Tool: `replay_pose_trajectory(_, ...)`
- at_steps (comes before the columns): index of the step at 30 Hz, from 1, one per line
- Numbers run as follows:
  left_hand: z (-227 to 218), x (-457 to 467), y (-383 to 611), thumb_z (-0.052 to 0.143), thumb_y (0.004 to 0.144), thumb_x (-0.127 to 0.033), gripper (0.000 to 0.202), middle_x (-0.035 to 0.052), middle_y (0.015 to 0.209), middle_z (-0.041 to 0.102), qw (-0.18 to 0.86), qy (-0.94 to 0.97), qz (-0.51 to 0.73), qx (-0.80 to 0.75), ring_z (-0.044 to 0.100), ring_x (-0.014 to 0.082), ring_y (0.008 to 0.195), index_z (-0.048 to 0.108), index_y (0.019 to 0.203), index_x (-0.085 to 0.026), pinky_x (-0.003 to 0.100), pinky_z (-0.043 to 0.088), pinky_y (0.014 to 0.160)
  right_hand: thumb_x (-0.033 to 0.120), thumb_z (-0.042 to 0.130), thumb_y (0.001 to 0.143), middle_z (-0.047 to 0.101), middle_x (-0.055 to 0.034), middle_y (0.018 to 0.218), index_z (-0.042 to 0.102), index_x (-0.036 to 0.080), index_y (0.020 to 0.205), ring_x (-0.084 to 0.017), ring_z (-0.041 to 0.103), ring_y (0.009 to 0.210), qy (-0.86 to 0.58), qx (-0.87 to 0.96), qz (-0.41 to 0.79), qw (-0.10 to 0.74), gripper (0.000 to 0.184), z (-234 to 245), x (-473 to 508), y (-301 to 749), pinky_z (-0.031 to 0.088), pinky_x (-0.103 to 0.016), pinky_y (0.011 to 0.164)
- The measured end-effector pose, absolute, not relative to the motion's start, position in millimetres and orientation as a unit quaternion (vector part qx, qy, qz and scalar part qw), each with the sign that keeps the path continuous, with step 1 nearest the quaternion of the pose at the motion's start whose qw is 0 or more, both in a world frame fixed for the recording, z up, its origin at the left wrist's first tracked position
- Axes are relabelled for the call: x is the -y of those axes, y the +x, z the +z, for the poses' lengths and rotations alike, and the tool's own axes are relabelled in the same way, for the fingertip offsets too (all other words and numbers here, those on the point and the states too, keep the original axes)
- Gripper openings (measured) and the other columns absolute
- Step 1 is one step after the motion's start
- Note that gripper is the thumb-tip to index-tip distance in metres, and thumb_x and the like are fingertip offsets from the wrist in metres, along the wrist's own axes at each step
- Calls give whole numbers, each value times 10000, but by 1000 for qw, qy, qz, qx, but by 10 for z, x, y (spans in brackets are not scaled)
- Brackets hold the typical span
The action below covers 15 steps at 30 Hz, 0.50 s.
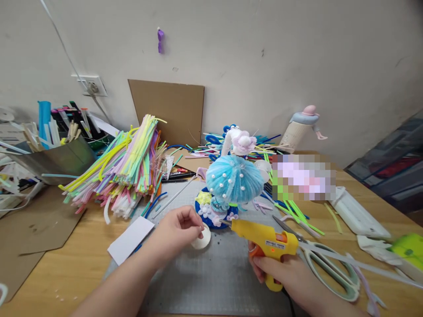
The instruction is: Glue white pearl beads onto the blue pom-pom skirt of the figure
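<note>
My right hand [280, 273] grips a yellow glue gun [264, 241] by its handle, the nozzle pointing left at the base of a blue fluffy pipe-cleaner figure [233, 180] studded with white beads. That figure stands on a blue base [202, 210] with small flowers. My left hand [180, 229] is closed in a pinch on a small white round piece [202, 240] just left of the nozzle, over a grey cutting mat [214, 277].
A big pile of coloured pipe cleaners [125, 171] lies at the left. Scissors [327, 259] rest right of the gun. A white card [130, 240], cardboard sheets [167, 110], a pen holder [59, 149] and a doll-like figure [302, 127] surround the mat.
</note>
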<state>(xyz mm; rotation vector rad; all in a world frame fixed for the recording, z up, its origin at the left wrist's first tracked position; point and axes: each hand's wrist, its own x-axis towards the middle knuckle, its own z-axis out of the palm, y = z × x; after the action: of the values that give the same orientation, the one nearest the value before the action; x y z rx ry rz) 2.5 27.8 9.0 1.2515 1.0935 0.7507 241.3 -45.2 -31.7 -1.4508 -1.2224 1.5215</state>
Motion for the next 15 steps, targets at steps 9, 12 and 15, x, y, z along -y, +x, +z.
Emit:
replay_pose_trajectory(9,43,-231,21,783,664,-142,203,17,687,663,783,322,340,-409,593,63,569,604,760,-135,159,476,571,349,561,707,520,53,527,530,219,769,-148,486,523,-539,483,597,347,148,-348,483,2411,373,-291,554)
replay_pose_trajectory(12,54,-192,41,781,690,-135,165,29,675,662,824,285,317,-372,604,57,559,649,783,-102,139,494,568,381,590,717,491,58,542,498,230,730,-136,453,499,-511,490,597,377,178,-334,531,2385,354,-279,518)
replay_pose_trajectory(15,78,-150,56,796,680,-140,159,24,661,649,846,260,309,-348,597,50,540,665,759,-93,124,496,542,434,612,779,470,61,581,480,237,739,-126,423,499,-489,506,589,397,241,-307,582,2367,354,-269,504)
